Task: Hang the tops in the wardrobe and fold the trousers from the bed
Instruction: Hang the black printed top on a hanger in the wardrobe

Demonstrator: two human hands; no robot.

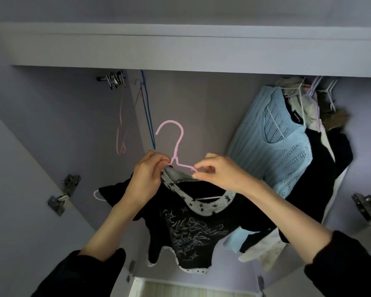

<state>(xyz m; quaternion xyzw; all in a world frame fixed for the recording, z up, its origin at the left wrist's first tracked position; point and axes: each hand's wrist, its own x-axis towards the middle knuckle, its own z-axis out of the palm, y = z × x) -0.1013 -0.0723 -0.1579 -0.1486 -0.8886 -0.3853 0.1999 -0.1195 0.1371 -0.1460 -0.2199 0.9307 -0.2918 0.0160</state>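
Note:
A black top with a white star-print collar and a pale graphic hangs on a pink hanger inside the open wardrobe. My left hand pinches the hanger at the base of its hook and the collar. My right hand pinches the hanger's right arm and the collar edge beside it. The hanger's hook is free in the air, below the rail. Its left tip pokes out of the left sleeve.
A light blue knit top and several dark and pale garments hang at the right. Empty blue and pink hangers and metal clips hang at the left. Wardrobe doors with hinges stand open on both sides.

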